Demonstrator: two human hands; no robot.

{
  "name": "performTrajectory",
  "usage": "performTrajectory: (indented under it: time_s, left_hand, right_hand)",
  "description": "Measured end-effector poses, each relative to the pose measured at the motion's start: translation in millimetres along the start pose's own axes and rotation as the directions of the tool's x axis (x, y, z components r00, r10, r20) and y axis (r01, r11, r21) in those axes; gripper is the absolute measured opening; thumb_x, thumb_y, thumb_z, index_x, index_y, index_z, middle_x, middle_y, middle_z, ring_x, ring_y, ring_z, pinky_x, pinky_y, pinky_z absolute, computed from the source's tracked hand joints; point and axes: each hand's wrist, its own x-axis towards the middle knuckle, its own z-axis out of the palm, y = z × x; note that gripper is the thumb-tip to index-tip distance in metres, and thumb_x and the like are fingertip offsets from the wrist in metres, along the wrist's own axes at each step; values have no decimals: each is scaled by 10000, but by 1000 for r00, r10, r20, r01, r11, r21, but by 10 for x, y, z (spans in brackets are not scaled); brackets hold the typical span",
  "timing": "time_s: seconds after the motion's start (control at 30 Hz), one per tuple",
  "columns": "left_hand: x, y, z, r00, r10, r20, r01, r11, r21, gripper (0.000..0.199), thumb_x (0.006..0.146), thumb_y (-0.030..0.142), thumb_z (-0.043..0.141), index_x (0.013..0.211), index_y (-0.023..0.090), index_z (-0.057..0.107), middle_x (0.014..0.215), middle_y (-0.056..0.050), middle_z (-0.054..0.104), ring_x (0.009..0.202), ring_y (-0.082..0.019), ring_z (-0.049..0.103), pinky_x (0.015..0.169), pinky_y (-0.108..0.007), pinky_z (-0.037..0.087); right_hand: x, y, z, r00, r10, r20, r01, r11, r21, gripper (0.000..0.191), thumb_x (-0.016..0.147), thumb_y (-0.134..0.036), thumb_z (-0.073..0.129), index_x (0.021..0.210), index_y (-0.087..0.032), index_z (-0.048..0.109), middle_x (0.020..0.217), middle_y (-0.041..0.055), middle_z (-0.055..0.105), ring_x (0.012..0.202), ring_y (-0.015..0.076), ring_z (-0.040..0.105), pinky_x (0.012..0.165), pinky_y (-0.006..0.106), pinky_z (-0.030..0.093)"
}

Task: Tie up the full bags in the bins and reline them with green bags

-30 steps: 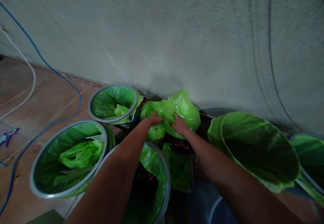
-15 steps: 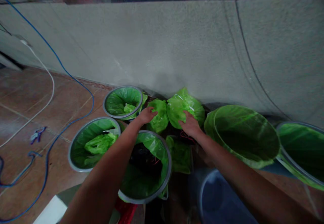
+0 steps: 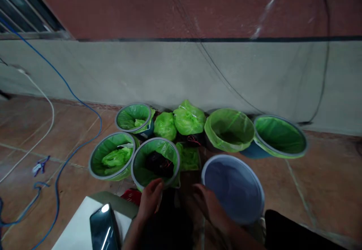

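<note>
Currently, blue tub [image 3: 234, 189] has no liner; 5 bins [image 3: 279, 135] do. 2 bulging green bags [image 3: 189, 118] sit btwn bins. R hand [image 3: 213, 206] is beside tub, L hand [image 3: 149, 201] near front bin; fingers blurred, grips unclear.

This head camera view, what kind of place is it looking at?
Probably a tiled patio or yard beside a building: a barred window, a painted wall, and lined bins on floor tiles.

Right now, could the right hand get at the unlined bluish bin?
Probably yes: the right hand is beside the unlined bluish bin, whose top is open, and nothing visible blocks it.
</note>
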Motion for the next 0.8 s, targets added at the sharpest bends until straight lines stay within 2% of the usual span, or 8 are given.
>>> performTrajectory:
  time_s: [0.1, 0.2, 0.3, 0.4, 0.5, 0.6, 0.7, 0.8]
  left_hand:
    - [-167, 5, -89, 998, -66, 10, 66, 996, -56, 548, 600, 576, 730, 933, 141, 702, 896, -109, 758, 854, -272, 709, 724, -330, 538]
    - [-304, 220, -132, 997, -73, 6, 74, 990, -124, 540, 545, 551, 784, 904, 158, 695, 874, -95, 757, 829, -253, 709, 714, -312, 533]
    - [-450, 496, -100, 998, -61, -16, 57, 980, -193, 556, 502, 527, 820, 907, 170, 690, 887, -87, 753, 848, -241, 705, 723, -301, 529]
    - [-574, 647, -27, 999, -39, -23, 32, 969, -245, 576, 523, 524, 822, 957, 168, 695, 932, -89, 752, 861, -221, 700, 772, -304, 528]
    - [-629, 605, 44, 999, -35, 10, 36, 953, -301, 600, 530, 510, 837, 989, 149, 698, 933, -96, 751, 840, -216, 697, 796, -322, 530]
    - [-620, 455, 83, 998, -56, 42, 68, 933, -353, 598, 528, 502, 851, 979, 138, 703, 906, -93, 748, 815, -212, 692, 794, -326, 531]
    - [-576, 304, 78, 995, -61, 82, 84, 945, -316, 566, 573, 518, 834, 982, 146, 718, 934, -99, 747, 864, -227, 688, 832, -333, 523]
    - [-500, 182, 50, 990, -70, 120, 96, 968, -230, 545, 622, 545, 801, 1010, 168, 734, 1000, -108, 743, 934, -256, 680, 881, -351, 509]
  right_hand:
    - [-315, 150, -148, 999, 34, 28, -32, 997, -65, 342, 814, -224, 478, 1080, -213, 694, 1121, 122, 722, 1080, 266, 665, 990, 423, 480]
    - [-486, 143, -303, 995, 101, 23, -97, 987, -131, 310, 826, -219, 463, 1006, -256, 712, 1066, 104, 740, 1031, 265, 683, 942, 402, 496]
    - [-521, 15, -440, 996, 91, -9, -92, 984, -153, 314, 861, -223, 432, 1008, -230, 710, 1023, 95, 749, 986, 249, 695, 905, 370, 502]
    - [-382, -168, -527, 1000, -3, -30, -3, 979, -202, 321, 893, -215, 426, 1062, -194, 698, 1061, 92, 741, 998, 220, 687, 893, 313, 490]
    - [-27, -340, -531, 997, -78, 30, 83, 936, -343, 307, 912, -194, 438, 1069, -176, 701, 1076, 100, 730, 1013, 211, 674, 893, 287, 469]
    - [514, -436, -428, 991, -70, 115, 117, 873, -474, 294, 919, -161, 450, 1046, -148, 714, 1105, 138, 709, 1059, 230, 651, 925, 304, 452]
    - [1132, -411, -215, 984, -46, 174, 128, 860, -495, 271, 874, -93, 519, 1053, -135, 719, 1136, 157, 692, 1104, 242, 632, 953, 317, 447]
    - [1685, -268, 67, 981, 13, 196, 85, 870, -486, 222, 846, -80, 597, 1028, -127, 714, 1102, 158, 691, 1062, 239, 644, 928, 341, 482]
